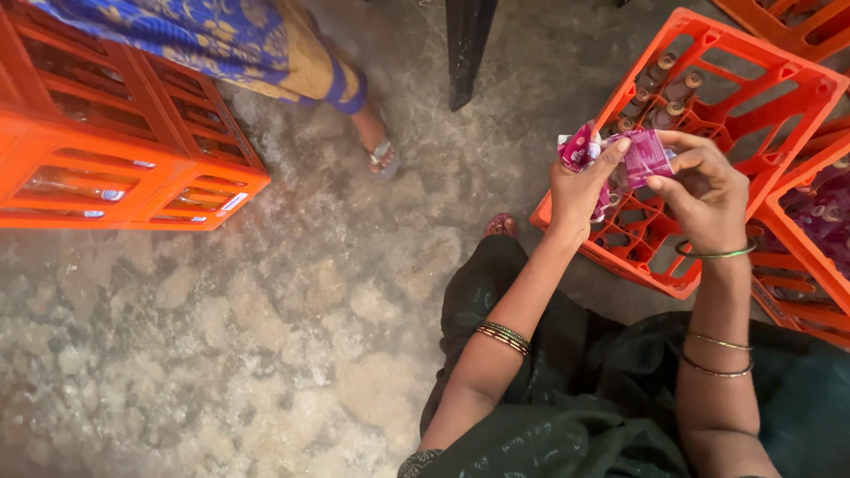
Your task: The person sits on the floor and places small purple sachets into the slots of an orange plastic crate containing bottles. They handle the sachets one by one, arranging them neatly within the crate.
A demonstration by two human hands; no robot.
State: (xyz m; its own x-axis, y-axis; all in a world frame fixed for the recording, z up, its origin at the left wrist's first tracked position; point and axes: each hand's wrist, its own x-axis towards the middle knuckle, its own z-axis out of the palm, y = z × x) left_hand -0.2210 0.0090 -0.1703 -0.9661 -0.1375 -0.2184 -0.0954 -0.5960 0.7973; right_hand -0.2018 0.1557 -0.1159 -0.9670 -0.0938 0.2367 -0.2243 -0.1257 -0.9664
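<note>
Labels (620, 159), small pink and white plastic sleeves, are pinched between both hands at about two o'clock in the view, held above the grid of an orange crate (779, 97). Going from the left: a stack of orange crates (133, 168) sits at ten o'clock on the rough concrete floor (266, 336), with clear bottles lying inside them. Just past it, at eleven o'clock, another person's foot in a sandal (382, 155) shows below a blue and yellow patterned garment (221, 35). A dark post (465, 49) stands at twelve o'clock. Next comes the left hand (580, 190), bangles on its forearm, fingers closed on a crumpled pink label with the thumb raised at the top. Close against it, the right hand (704, 195) grips the flatter pink label between thumb and forefinger, a green bangle at the wrist. The two hands nearly touch around the labels. Under them the crate holds several capped bottles (664, 88) in its far cells. At three o'clock another orange crate (815, 221) holds bottles with purple wrapping.
</note>
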